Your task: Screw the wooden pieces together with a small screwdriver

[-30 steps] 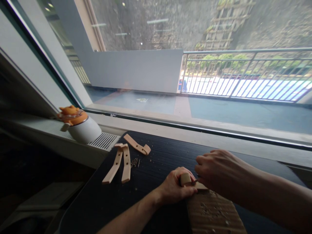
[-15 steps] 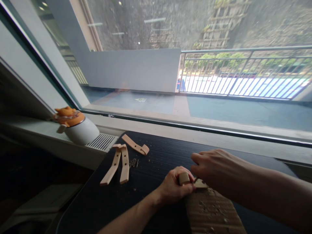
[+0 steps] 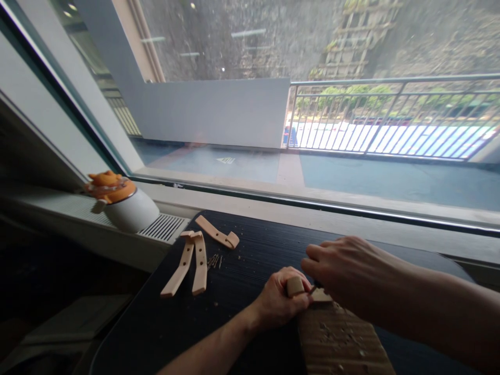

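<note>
My left hand is closed round a pale wooden hook; the hook's rounded end sticks up past my fingers. Its flat strip stretches right over a ridged, corrugated brown board that looks like cardboard. My right hand is above the strip, fingers curled round what looks like a screwdriver. Only the thin shaft shows, pointing down at the wood beside my left fingertips; the handle is hidden in my fist, and so is the exact contact point.
Two wooden hooks with drilled holes lie on the black table at left, a third hook behind them. Several small screws lie beside them. Crumbs dot the board. An orange-and-white cat-shaped jar stands on the sill by the window.
My right hand has shifted slightly left and turned a little at the wrist, showing more of the shaft. My left hand and the hook stay in place.
</note>
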Available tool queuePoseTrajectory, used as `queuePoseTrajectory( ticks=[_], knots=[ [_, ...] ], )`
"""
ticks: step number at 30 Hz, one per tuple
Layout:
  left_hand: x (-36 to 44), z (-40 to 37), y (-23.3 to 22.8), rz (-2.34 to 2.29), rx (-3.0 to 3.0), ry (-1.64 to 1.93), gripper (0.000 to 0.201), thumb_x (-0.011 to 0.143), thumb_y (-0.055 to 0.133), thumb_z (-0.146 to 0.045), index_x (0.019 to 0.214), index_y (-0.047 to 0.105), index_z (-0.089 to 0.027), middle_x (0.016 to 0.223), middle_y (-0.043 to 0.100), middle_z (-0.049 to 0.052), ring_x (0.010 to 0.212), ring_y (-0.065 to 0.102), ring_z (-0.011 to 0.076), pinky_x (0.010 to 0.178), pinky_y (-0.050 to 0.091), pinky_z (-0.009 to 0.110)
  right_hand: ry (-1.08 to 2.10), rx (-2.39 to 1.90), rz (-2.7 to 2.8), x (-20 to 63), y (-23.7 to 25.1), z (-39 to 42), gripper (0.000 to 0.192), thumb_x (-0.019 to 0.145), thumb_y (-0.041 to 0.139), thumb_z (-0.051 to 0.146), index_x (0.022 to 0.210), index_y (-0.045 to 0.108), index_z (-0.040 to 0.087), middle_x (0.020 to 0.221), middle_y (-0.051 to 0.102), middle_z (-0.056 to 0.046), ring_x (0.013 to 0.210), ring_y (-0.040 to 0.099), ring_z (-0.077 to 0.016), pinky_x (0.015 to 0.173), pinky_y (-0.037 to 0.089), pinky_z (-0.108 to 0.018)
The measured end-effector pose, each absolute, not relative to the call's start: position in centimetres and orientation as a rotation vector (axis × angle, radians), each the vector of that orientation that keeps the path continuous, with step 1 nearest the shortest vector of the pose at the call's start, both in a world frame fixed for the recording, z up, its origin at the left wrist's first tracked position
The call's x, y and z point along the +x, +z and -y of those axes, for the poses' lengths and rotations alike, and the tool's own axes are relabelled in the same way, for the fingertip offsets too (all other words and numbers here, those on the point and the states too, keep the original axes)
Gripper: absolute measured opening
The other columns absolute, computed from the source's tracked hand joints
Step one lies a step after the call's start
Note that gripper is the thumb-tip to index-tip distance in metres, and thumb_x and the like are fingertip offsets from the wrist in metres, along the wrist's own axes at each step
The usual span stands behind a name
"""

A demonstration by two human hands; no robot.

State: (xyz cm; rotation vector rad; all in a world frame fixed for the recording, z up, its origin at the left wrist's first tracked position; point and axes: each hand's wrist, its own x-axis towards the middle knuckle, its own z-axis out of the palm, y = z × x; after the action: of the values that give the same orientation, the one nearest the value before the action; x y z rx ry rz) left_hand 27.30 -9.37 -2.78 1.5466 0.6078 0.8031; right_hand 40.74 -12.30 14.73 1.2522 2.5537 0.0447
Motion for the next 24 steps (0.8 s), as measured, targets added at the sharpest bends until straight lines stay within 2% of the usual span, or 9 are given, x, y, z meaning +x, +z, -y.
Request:
queuePoseTrajectory(
  ticks=[6,16,20,24],
  knots=[
    [27.3,9.4,-2.7,-0.602,1.547,0.806,0.007,0.069,0.068,-0.015,0.070,0.061,-0.015,0.077,0.058,0.000,0.081,0.055,0.0146,0.076,0.044,0.024,-0.024,1.262,-2.445,40.1,15.2,12.1,0.019,0.072,0.063,0.000,0.078,0.068,0.018,0.081,0.067,-0.005,0.061,0.062,-0.0169,0.045,0.024,-0.028],
    [27.3,9.4,-2.9,-0.590,1.550,0.817,0.004,0.070,0.066,-0.013,0.070,0.062,-0.015,0.080,0.059,0.001,0.080,0.055,0.0138,0.076,0.045,0.023,-0.020,1.257,-2.363,40.2,15.5,11.8,0.020,0.078,0.060,0.000,0.074,0.068,0.019,0.076,0.069,-0.004,0.059,0.062,-0.0170,0.045,0.022,-0.030],
    [27.3,9.5,-2.6,-0.643,1.530,0.805,0.007,0.068,0.067,-0.013,0.066,0.061,-0.015,0.078,0.059,0.000,0.080,0.056,0.0143,0.076,0.045,0.024,-0.047,1.283,-2.439,39.9,15.9,12.1,0.018,0.076,0.063,0.003,0.082,0.068,0.019,0.080,0.070,-0.003,0.062,0.064,-0.0179,0.047,0.025,-0.029],
    [27.3,9.5,-2.6,-0.652,1.523,0.820,0.007,0.068,0.067,-0.014,0.065,0.060,-0.015,0.075,0.058,0.000,0.080,0.056,0.0146,0.075,0.045,0.024,-0.067,1.258,-2.469,39.9,15.8,12.2,0.019,0.074,0.063,0.001,0.079,0.068,0.019,0.079,0.070,-0.003,0.063,0.065,-0.0193,0.047,0.025,-0.029]
  ],
)
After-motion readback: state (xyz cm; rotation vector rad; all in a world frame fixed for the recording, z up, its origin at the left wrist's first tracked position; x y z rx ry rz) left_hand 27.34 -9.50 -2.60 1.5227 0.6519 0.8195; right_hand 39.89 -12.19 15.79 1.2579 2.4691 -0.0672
